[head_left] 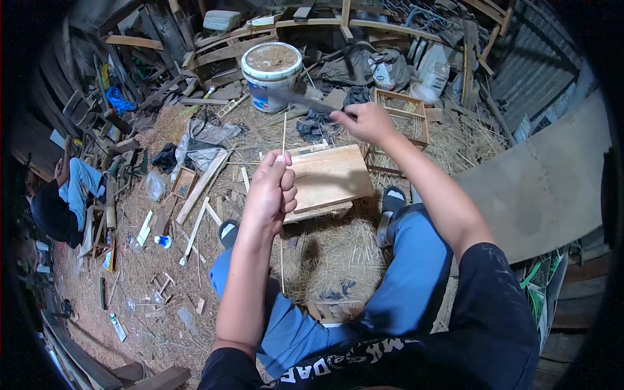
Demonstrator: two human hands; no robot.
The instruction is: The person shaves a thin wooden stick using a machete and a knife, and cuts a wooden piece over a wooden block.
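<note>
The left hand (270, 188) has its fingers clamped on a thin stick (285, 133) — roughly upright by the left side of the worktop (335, 175). The right hand (370, 123) has its fingers wrapped round a knife (311, 103), blurred blade toward the bucket (273, 83).

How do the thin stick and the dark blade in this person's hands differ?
The stick is pale and very thin; the blade is dark, broader and blurred. The stick stands nearly upright in the left hand, showing above and below the fist, while the blade slants out to one side of the right hand. Both are long and narrow.
</note>
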